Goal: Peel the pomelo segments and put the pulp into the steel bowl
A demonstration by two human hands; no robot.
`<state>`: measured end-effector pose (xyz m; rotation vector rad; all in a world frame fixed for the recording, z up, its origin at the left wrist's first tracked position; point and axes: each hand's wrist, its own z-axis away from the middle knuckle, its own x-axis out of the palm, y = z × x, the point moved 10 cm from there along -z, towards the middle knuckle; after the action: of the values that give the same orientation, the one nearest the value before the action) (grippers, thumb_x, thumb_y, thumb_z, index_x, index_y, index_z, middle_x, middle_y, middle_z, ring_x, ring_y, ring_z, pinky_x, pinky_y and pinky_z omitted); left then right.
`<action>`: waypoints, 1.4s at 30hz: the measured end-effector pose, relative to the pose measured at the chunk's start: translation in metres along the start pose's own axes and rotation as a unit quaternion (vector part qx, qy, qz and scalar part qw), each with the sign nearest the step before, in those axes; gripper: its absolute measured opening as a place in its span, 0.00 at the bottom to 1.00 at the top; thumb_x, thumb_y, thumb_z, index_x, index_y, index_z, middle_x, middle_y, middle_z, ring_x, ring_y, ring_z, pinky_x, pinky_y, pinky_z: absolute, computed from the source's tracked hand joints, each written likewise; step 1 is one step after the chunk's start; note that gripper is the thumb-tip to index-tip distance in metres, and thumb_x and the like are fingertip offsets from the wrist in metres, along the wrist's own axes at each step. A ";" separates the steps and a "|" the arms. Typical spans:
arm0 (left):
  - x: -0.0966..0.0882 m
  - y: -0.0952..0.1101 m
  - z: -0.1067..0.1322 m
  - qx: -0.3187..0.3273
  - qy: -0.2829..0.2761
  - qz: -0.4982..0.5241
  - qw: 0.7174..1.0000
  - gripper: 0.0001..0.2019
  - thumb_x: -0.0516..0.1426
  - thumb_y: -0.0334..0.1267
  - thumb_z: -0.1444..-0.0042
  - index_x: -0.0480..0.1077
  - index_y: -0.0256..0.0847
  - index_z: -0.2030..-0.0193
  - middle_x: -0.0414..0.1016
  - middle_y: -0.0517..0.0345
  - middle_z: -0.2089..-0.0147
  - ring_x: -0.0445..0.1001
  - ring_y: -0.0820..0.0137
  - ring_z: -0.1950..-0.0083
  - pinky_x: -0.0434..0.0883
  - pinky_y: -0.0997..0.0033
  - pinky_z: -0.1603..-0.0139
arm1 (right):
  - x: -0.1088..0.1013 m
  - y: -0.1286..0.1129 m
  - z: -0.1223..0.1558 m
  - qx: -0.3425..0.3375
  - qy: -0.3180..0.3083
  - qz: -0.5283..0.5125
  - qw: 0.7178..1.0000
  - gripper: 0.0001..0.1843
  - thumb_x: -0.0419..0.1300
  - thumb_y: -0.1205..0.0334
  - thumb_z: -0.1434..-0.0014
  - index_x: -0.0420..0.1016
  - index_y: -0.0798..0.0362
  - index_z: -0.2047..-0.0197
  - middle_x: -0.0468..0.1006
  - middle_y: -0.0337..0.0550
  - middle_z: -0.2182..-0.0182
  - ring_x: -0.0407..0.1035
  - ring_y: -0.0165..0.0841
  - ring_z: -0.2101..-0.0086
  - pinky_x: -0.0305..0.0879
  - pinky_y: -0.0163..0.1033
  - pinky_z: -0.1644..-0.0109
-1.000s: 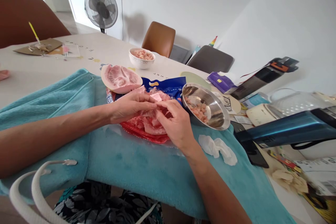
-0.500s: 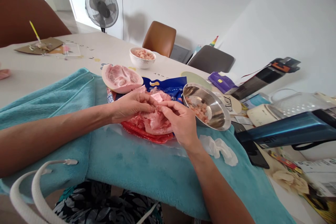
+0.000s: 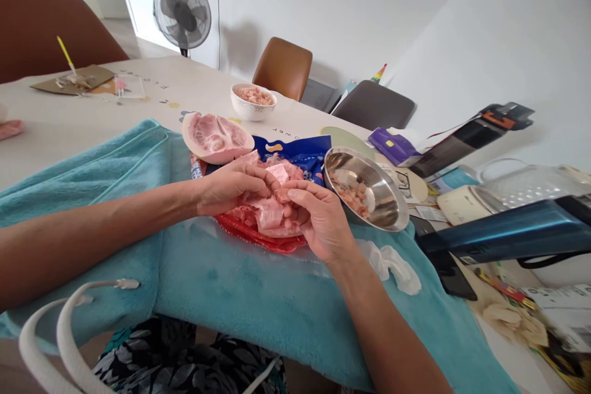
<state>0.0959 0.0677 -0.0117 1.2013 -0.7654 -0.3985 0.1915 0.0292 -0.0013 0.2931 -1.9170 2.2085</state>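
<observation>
My left hand (image 3: 235,186) and my right hand (image 3: 324,214) meet in front of me, fingertips pinched together on a small piece of pink pomelo flesh (image 3: 281,195). Fingers cover part of the piece. Beneath them, pink pomelo skins (image 3: 270,217) lie heaped on a blue and red plastic bag (image 3: 295,146). A hollow pomelo rind (image 3: 218,135) rests with its inside up, just beyond my left hand. To the right of my right hand, a tilted steel bowl (image 3: 390,194) holds loose pomelo pulp (image 3: 353,196).
A teal towel (image 3: 258,295) covers the near table. Farther back stands a white bowl (image 3: 253,112) of pulp. Crumpled tissue (image 3: 397,271) lies beside my right forearm. On the right are a blue bottle (image 3: 508,231), a dark phone (image 3: 450,277) and a purple pack (image 3: 392,146).
My right hand has turned slightly, its lower fingers now showing under the pomelo piece. The left hand keeps its pinch. The whole view has shifted a little.
</observation>
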 end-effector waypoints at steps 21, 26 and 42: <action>0.013 0.004 0.002 0.018 -0.050 0.068 0.996 0.05 0.67 0.34 0.50 0.79 0.33 0.70 0.80 0.53 0.70 0.76 0.74 0.68 0.70 0.77 0.66 | 0.003 -0.007 0.004 -0.091 0.029 -0.016 0.995 0.04 0.66 0.62 0.49 0.77 0.52 0.68 0.76 0.34 0.77 0.69 0.26 0.76 0.72 0.32 0.74; 0.007 0.004 0.003 0.019 -0.015 0.038 0.999 0.05 0.67 0.32 0.53 0.77 0.34 0.75 0.77 0.57 0.73 0.72 0.77 0.71 0.67 0.79 0.69 | 0.003 -0.009 0.005 -0.102 0.044 -0.014 0.994 0.04 0.66 0.61 0.49 0.77 0.51 0.69 0.77 0.35 0.75 0.70 0.27 0.75 0.73 0.34 0.72; -0.009 0.004 -0.001 0.046 0.040 -0.038 0.997 0.07 0.68 0.38 0.52 0.79 0.35 0.72 0.75 0.58 0.74 0.67 0.78 0.73 0.60 0.79 0.74 | -0.002 -0.004 0.000 -0.068 0.015 -0.062 0.996 0.05 0.68 0.62 0.50 0.79 0.52 0.68 0.76 0.35 0.76 0.68 0.25 0.77 0.72 0.33 0.73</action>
<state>0.0895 0.0753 -0.0111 1.3287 -0.6760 -0.3786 0.1941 0.0299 0.0016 0.3449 -1.9662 1.9822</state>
